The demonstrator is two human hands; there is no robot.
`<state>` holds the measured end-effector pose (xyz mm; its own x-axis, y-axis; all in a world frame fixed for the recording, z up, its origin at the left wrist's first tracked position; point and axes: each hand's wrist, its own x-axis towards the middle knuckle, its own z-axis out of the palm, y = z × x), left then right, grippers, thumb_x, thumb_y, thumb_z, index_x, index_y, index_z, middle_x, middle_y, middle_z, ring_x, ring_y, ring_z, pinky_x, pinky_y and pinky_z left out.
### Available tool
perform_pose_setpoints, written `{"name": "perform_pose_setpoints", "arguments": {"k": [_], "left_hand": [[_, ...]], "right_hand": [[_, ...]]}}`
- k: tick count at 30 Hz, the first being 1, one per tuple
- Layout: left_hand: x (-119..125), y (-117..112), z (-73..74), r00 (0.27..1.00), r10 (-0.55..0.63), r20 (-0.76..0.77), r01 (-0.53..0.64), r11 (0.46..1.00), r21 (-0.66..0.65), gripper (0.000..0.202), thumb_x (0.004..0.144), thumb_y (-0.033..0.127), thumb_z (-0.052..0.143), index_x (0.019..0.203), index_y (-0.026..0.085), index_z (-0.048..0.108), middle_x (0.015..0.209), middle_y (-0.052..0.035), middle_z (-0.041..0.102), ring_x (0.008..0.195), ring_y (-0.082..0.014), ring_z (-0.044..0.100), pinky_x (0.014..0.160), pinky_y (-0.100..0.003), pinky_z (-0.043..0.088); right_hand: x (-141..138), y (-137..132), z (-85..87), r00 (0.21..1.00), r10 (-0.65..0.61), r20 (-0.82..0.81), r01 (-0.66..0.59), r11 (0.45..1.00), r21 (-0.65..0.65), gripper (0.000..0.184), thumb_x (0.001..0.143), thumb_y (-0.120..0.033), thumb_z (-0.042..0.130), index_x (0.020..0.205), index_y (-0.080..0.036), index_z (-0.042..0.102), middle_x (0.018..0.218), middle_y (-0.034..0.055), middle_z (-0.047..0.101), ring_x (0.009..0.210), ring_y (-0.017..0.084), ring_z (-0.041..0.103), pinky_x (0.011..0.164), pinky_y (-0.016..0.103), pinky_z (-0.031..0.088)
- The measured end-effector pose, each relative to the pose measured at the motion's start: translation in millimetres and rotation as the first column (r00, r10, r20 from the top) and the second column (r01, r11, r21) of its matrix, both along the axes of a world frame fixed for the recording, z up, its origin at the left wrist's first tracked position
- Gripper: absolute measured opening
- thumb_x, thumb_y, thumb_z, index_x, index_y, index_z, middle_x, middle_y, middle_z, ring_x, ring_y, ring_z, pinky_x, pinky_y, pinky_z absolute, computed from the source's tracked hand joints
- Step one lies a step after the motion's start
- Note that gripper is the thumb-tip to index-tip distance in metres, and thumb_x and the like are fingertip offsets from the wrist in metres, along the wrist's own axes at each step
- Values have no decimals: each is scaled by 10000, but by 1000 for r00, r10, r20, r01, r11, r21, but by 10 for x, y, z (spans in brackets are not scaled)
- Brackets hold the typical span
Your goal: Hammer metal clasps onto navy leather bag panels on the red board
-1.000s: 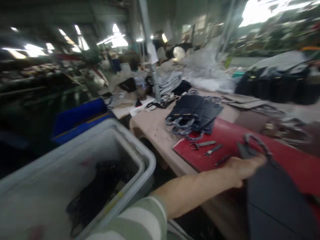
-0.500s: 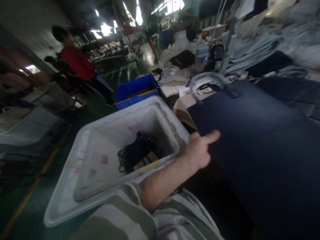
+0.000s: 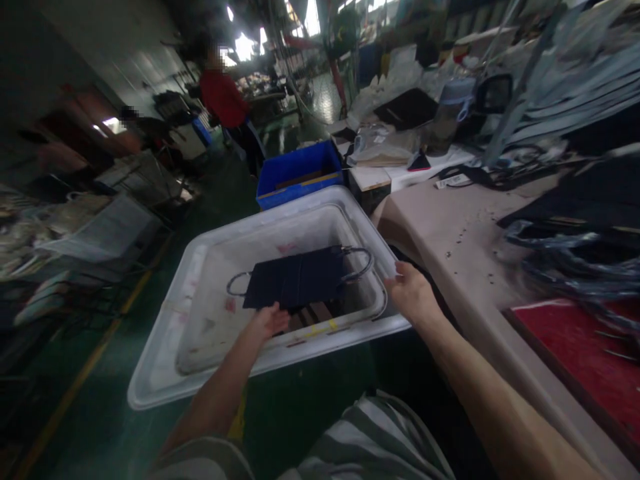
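A dark navy bag piece (image 3: 300, 277) with a loop handle at each end lies over the inside of the large white plastic bin (image 3: 165, 313). At its lower edge is my left hand (image 3: 270, 321), with fingers stretched out; whether they touch the piece I cannot tell. My right hand (image 3: 413, 292) is at the bin's right rim, below the right-hand handle, its fingers apart and holding nothing. Under the bag piece, the other dark things in the bin are mostly hidden.
Beyond the bin stands a blue crate (image 3: 300, 175). On the right, a cloth-covered table (image 3: 450, 233) carries dark pieces with wrapped handles (image 3: 555, 257) and a red board (image 3: 575, 353). A person in a red top (image 3: 225, 97) stands further back on the left.
The large navy piece has gone from near the table on the right to the bin. My left hand has moved left over the bin, and my right hand has come into view.
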<state>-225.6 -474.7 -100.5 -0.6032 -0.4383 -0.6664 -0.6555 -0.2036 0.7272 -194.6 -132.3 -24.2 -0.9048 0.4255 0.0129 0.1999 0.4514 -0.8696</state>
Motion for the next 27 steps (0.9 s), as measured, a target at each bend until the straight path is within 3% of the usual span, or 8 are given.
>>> {"name": "perform_pose_setpoints", "arguments": {"k": [4,8,12,16,20,22,25,27], "left_hand": [[372,-314,-409,983,-10,184,55,969,-239,137,825,139,697,744,125,588,634,-53,641,533,-193,659,541,-295,553],[305,-294,-546,975,-97,200,164,921,-354,137,804,171,691,720,136,589,597,-24,626,501,-157,628,516,-248,518],[89,296,-552,928,-358,102,371,866,-334,74,797,255,642,762,198,610,577,36,640,519,-137,628,531,-232,529],[-214,1361,-574,735,-673,-75,620,714,-325,245,695,547,622,807,330,630,600,161,694,675,-191,714,662,-310,609],[-46,2731,-54,215,-931,-295,796,342,-499,343,717,551,646,918,278,696,788,24,770,807,-268,747,767,-368,612],[211,3368,357,-47,-924,-379,691,244,-680,291,828,475,578,962,249,704,877,-29,769,856,-265,740,811,-368,593],[472,4188,896,-410,-837,-363,409,187,-893,261,937,319,452,989,218,688,1005,-77,741,978,-246,702,919,-365,537],[469,4608,1130,-449,-866,-222,204,143,-968,250,948,257,453,1042,188,674,1135,-116,704,1087,-258,658,991,-380,488]], "right_hand": [[588,260,-413,1000,-23,-19,26,990,137,384,781,-304,541,1104,-127,650,1074,177,683,992,316,665,938,486,523],[1156,640,-449,986,-92,-140,137,927,350,308,882,-356,513,1114,-187,625,1099,137,669,991,288,673,915,435,548],[1733,865,-286,936,-187,-297,320,802,504,253,950,-276,460,1141,-186,600,1145,143,665,1067,277,667,939,426,560],[2309,1107,-288,883,-312,-350,469,573,672,232,970,-205,454,1161,-204,585,1174,132,681,1079,246,681,904,391,593],[3001,1368,-344,788,-484,-380,565,326,758,228,975,-239,446,1159,-213,578,1149,123,695,1018,252,702,854,408,612],[3373,1464,-414,755,-541,-371,558,234,796,235,970,-276,440,1137,-207,591,1115,129,699,959,266,709,797,417,616],[3853,1614,-619,720,-598,-352,520,131,844,273,957,-319,419,1079,-186,624,1082,154,698,847,284,705,696,436,600],[4087,1717,-795,702,-619,-353,518,103,849,293,944,-357,427,1035,-189,649,1067,154,700,826,287,700,675,437,579]]}}
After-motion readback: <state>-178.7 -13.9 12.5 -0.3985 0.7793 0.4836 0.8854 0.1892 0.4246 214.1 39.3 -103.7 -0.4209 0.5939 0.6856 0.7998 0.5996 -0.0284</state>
